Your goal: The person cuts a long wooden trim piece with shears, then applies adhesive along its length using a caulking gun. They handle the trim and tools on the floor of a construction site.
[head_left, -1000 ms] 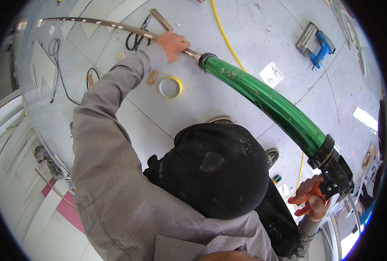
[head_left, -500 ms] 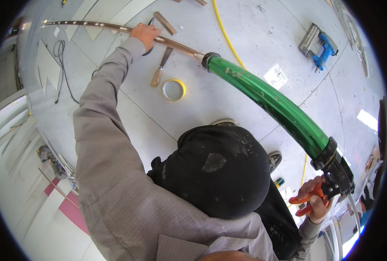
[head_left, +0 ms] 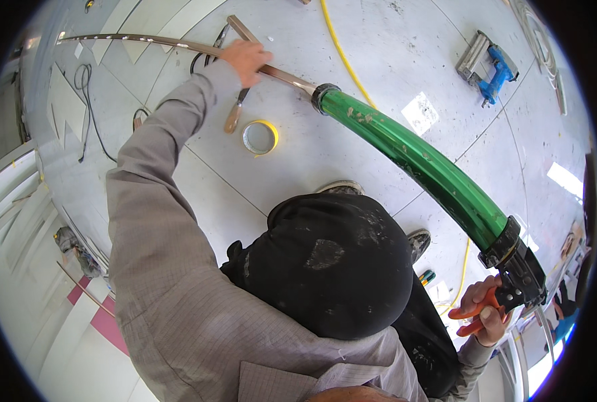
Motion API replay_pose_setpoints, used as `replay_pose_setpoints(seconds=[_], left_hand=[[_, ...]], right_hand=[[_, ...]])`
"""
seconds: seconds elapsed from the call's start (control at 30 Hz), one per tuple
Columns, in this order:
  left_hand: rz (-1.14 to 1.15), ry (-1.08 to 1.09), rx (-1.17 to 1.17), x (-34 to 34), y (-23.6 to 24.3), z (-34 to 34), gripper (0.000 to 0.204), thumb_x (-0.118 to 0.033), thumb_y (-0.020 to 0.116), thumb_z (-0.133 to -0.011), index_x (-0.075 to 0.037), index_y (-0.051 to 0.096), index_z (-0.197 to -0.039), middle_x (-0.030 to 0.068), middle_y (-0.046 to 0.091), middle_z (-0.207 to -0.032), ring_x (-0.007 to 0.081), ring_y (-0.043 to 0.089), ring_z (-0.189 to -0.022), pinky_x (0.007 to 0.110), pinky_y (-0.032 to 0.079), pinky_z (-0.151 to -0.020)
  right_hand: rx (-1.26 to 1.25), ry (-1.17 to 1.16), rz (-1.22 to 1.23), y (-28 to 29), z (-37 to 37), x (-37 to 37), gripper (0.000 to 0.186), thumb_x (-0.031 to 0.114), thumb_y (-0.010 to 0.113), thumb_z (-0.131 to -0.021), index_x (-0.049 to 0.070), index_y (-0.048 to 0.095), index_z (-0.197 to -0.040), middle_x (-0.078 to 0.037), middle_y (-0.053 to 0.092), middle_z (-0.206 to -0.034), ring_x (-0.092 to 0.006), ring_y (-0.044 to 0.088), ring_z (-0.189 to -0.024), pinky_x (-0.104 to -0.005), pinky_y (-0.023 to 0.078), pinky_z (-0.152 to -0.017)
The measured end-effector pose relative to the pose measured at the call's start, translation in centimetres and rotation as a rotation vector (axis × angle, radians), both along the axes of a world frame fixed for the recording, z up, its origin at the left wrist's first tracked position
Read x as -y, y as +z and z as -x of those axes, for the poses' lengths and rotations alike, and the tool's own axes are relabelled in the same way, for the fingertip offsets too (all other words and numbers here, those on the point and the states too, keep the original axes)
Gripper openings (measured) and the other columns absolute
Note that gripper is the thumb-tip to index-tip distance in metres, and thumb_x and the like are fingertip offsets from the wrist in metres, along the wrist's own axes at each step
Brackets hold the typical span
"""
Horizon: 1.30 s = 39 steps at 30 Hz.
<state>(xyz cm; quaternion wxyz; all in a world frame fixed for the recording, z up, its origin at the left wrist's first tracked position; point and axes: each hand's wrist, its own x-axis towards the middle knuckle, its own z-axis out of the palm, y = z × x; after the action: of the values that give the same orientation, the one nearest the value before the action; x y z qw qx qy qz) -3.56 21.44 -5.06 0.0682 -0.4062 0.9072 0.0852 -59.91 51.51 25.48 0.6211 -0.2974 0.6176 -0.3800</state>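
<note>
Panels (head_left: 68, 95) with zigzag edges are lying on the grey floor (head_left: 231, 161) at the far left, and a thin black cord (head_left: 89, 112) is curling just beside them. A long brown strip (head_left: 186, 44) with pale dabs along it is running from the upper left toward the middle. The left hand (head_left: 247, 61) is reaching over this strip, its fingers bending down across it; the hand itself is hiding the hold, so I cannot tell whether it is gripping or only pressing. A short brown piece (head_left: 243, 28) is lying at an angle close to that hand. Below, a putty knife (head_left: 232, 118) is pointing its wooden handle downward near a roll of yellow tape (head_left: 275, 136). In the middle, the person's black-trousered knee (head_left: 332, 268) is bulging into view. A yellow hose (head_left: 340, 52) is curving down from the top toward the caulking gun (head_left: 415, 164), whose green barrel is slanting from the strip down to the right. White paper (head_left: 421, 114) is lying just beyond the barrel, and a blue nail gun (head_left: 497, 75) is resting farther right. Lower right, the right hand (head_left: 486, 313) is holding the caulking gun, its fingers wrapping closely around the orange handles (head_left: 478, 306).
</note>
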Motion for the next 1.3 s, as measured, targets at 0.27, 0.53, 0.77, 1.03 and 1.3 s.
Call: replay_pose_setpoints(seconds=[0.27,0.53,0.77,1.03,1.3], left_hand=[[-0.126,-0.113,0.039,-0.1,-1.9,5.6,0.025,-0.012,0.073,-0.075,-0.016,0.066,-0.098,0.0046,0.063,-0.094,0.0264,0.064,-0.098,0.043,0.047,-0.089],[0.008,0.015,0.045,0.4,0.6,0.2,0.027,-0.010,0.074,-0.075,-0.012,0.064,-0.100,0.0064,0.061,-0.099,0.0284,0.064,-0.101,0.044,0.048,-0.090],[0.005,0.108,0.095,0.1,0.6,-0.9,0.032,-0.009,0.076,-0.077,-0.012,0.065,-0.107,0.0061,0.063,-0.106,0.0297,0.065,-0.105,0.047,0.053,-0.089],[0.028,0.128,0.111,0.6,0.5,-1.6,0.034,-0.009,0.077,-0.077,-0.012,0.064,-0.108,0.0069,0.062,-0.110,0.0302,0.064,-0.107,0.047,0.052,-0.091],[-0.048,0.021,0.063,0.1,-0.3,3.1,0.033,-0.013,0.077,-0.075,-0.013,0.064,-0.105,0.0085,0.062,-0.103,0.0325,0.064,-0.105,0.047,0.050,-0.091]], right_hand=[[0.084,0.042,-0.030,0.7,1.7,-1.0,0.056,0.019,0.074,-0.087,0.003,0.048,-0.134,-0.010,0.059,-0.088,-0.0229,0.066,-0.070,-0.0376,0.058,-0.062],[0.042,0.095,-0.027,0.1,2.4,-1.4,0.057,0.017,0.073,-0.090,0.003,0.044,-0.137,-0.010,0.060,-0.089,-0.0243,0.068,-0.072,-0.0401,0.062,-0.066],[-0.091,-0.009,-0.058,1.1,-0.1,1.1,0.034,0.021,0.076,-0.084,-0.003,0.061,-0.104,-0.014,0.069,-0.073,-0.0256,0.072,-0.060,-0.0350,0.061,-0.059],[-0.045,-0.133,-0.006,1.5,-0.1,0.6,0.035,0.022,0.072,-0.084,-0.003,0.060,-0.106,-0.014,0.067,-0.068,-0.0260,0.072,-0.059,-0.0344,0.062,-0.058],[-0.023,-0.059,-0.024,1.6,2.6,-0.4,0.043,0.027,0.073,-0.085,0.000,0.059,-0.114,-0.012,0.067,-0.076,-0.0260,0.073,-0.063,-0.0369,0.063,-0.060]])
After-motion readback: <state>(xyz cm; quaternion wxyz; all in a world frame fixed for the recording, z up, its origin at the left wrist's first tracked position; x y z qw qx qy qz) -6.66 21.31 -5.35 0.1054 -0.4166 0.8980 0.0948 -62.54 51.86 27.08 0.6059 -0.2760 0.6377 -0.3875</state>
